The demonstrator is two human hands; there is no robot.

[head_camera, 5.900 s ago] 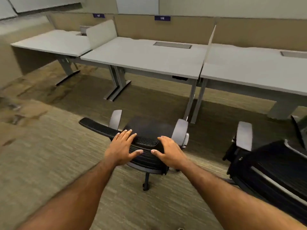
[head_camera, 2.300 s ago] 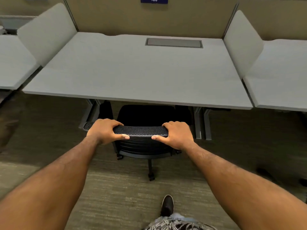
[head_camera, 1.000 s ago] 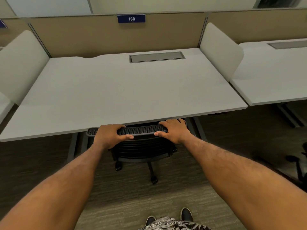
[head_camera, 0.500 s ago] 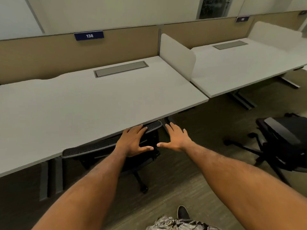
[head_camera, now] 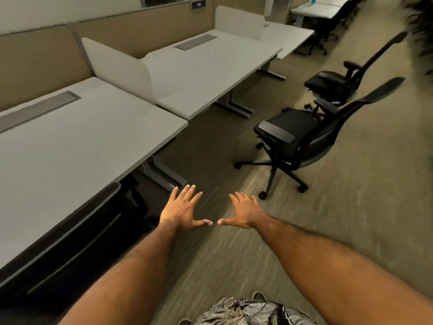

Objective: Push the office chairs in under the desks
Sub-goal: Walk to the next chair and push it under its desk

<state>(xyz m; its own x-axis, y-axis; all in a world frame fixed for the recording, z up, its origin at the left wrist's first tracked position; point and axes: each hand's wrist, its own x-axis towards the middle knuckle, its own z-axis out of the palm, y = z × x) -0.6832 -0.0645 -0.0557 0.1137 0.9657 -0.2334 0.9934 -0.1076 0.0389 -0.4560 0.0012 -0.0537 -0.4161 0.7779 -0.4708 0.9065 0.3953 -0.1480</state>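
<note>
A black office chair (head_camera: 77,233) sits tucked under the near grey desk (head_camera: 70,146) at the left, only its backrest showing below the desk edge. My left hand (head_camera: 182,211) and my right hand (head_camera: 243,211) hover over the carpet with fingers spread, holding nothing, to the right of that chair. A second black chair (head_camera: 302,134) stands out on the carpet ahead at the right, away from the middle desk (head_camera: 210,66). A third black chair (head_camera: 337,83) stands behind it, also out in the aisle.
Grey divider panels (head_camera: 121,66) separate the desks along a tan partition wall (head_camera: 42,50). More desks and dark chairs (head_camera: 328,26) stand at the far end. Open carpet (head_camera: 351,219) runs along the right. My shoes and patterned shorts (head_camera: 246,310) show at the bottom.
Both hands have come off the backrest of the tucked chair and swung right. My view has turned right, bringing the two chairs in the aisle into sight.
</note>
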